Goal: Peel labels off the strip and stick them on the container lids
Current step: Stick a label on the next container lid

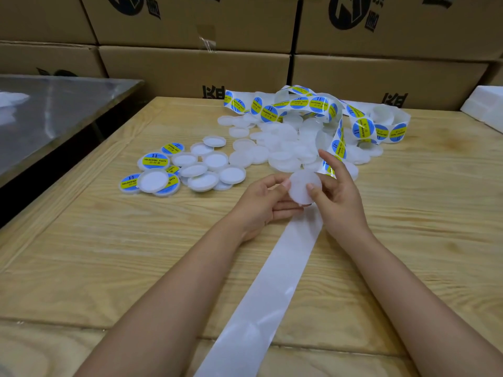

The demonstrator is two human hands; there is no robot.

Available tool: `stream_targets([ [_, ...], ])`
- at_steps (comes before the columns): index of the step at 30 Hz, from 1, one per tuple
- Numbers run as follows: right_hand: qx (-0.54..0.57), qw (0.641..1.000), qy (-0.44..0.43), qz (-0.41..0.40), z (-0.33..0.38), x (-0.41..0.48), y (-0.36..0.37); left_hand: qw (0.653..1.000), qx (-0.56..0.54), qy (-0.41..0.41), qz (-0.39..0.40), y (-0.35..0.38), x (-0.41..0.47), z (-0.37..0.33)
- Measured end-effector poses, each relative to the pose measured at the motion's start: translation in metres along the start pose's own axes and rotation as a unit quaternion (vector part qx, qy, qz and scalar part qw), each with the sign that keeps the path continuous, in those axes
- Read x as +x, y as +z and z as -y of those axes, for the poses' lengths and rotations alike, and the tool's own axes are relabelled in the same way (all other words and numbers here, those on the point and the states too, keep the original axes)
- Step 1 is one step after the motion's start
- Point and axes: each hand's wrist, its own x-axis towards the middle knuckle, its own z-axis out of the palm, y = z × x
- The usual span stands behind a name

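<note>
Spent white backing paper runs from the near table edge up between both forearms to the hands, and it is bare of labels along its visible length. We find the left hand gripping a translucent white round plastic lid by its left rim, thumb on top and fingers curled beneath. The right hand pinches the lid's right side, thumb on its face and forefinger raised. The strip passes behind these fingers; whether they also grip it we cannot tell. The lid's visible face carries no label.

We judge progress to be early. A small group of finished lids lies left of the hands, several showing blue-and-yellow round labels and others turned face down. A far larger heap of unlabelled lids lies beyond the hands. The loaded label strip loops over that heap with many labels left.

Also present are the pale wooden table, brown cardboard boxes stacked behind, a grey metal surface at left and a white foam block at right. The strip lying over the heap may hinder picking lids.
</note>
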Motion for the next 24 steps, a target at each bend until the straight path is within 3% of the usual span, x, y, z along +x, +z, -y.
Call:
stream_targets([
  [5,-0.031,0.998,-0.018,-0.043,0.008,0.000,0.000,0.999,-0.023,0.016,-0.025,-0.003,0.001,0.002],
  [9,0.179,0.975,0.090,-0.101,0.019,0.003,-0.003,0.997,-0.058,0.006,-0.043,-0.005,0.002,-0.001],
  [14,0.350,0.912,0.210,-0.053,0.018,0.002,0.000,0.997,-0.058,-0.007,-0.044,-0.006,0.003,-0.001],
  [18,0.376,0.888,0.258,-0.061,0.019,0.003,0.003,0.998,-0.046,-0.008,-0.033,-0.006,0.004,0.000],
  [24,0.368,0.881,0.293,-0.058,0.015,0.003,0.005,0.999,-0.039,-0.004,-0.016,-0.007,0.002,-0.001],
])
